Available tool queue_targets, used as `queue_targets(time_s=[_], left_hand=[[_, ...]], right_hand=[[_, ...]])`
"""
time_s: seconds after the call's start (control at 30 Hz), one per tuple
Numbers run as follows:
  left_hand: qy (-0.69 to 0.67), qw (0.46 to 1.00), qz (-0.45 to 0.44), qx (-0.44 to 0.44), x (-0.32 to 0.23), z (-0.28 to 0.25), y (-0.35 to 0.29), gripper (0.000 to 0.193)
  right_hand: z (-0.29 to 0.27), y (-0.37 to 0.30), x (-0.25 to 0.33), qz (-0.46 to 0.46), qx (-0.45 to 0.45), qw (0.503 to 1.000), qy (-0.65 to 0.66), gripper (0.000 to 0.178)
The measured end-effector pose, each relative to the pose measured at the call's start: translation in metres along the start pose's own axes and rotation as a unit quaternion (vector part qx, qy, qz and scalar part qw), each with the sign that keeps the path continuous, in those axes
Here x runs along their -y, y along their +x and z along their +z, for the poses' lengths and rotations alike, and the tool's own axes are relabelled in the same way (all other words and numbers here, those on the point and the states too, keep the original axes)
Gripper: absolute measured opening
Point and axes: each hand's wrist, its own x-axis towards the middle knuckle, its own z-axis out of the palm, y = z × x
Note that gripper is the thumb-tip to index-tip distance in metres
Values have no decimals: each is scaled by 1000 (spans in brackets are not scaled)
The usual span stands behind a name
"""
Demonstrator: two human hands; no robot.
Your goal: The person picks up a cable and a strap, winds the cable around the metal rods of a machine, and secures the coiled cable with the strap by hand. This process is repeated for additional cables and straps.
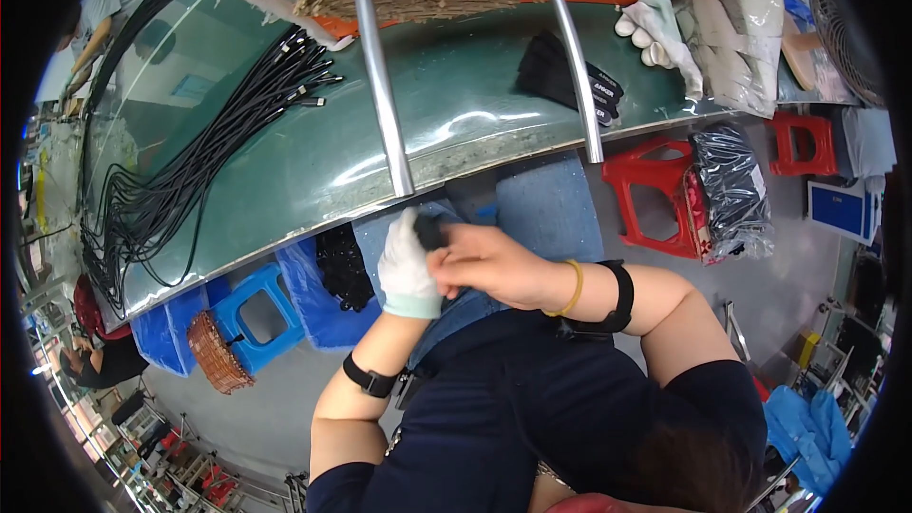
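My left hand [407, 271] wears a white knitted glove and is closed, its thumb upward, in front of the table edge above my lap. My bare right hand [489, 264] meets it, fingers bent together. Between them is a small dark black piece [430, 232], partly hidden and blurred, which both hands appear to grip; its kind cannot be made out. On the green table [456, 76] lies a long bundle of black cables [223, 133] with plug ends fanned out. Flat black strips with white print [570, 81] lie to the right.
Two metal rods [380, 76] reach over the table toward me. A white glove [660, 33] and clear plastic bags [731, 38] lie at the far right. Below stand a blue stool [256, 309], a red stool [655, 195] and a bagged black bundle [731, 190].
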Motion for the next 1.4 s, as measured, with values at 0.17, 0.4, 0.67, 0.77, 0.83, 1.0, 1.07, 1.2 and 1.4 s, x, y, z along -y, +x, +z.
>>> queue_targets(time_s=[0.17,0.4,0.67,0.77,0.83,1.0,1.07,1.2,1.4], left_hand=[[160,980,-119,17,60,-28,-27,43],[207,949,-26,236,63,-63,-38,38],[-39,913,405,26,-116,-31,100,37],[48,941,335,-25,-125,-3,137,44],[58,942,329,-15,-126,2,138,45],[67,942,328,5,-125,6,139,49],[60,941,334,3,-126,7,139,49],[70,946,317,6,-122,6,138,49],[28,944,329,-24,-122,-2,134,45]], right_hand=[[-13,-13,50,137,204,954,-173,16],[-79,-19,156,-321,-145,703,-618,20],[-115,27,171,-379,-146,577,-709,21],[-112,27,171,-346,-123,604,-707,22],[-109,27,169,-361,-116,595,-709,19],[-120,27,180,-378,-106,598,-699,20],[-121,13,179,-394,-129,593,-690,20],[-108,-34,177,-498,-215,587,-601,22],[-94,-91,175,-670,-280,552,-411,23]])
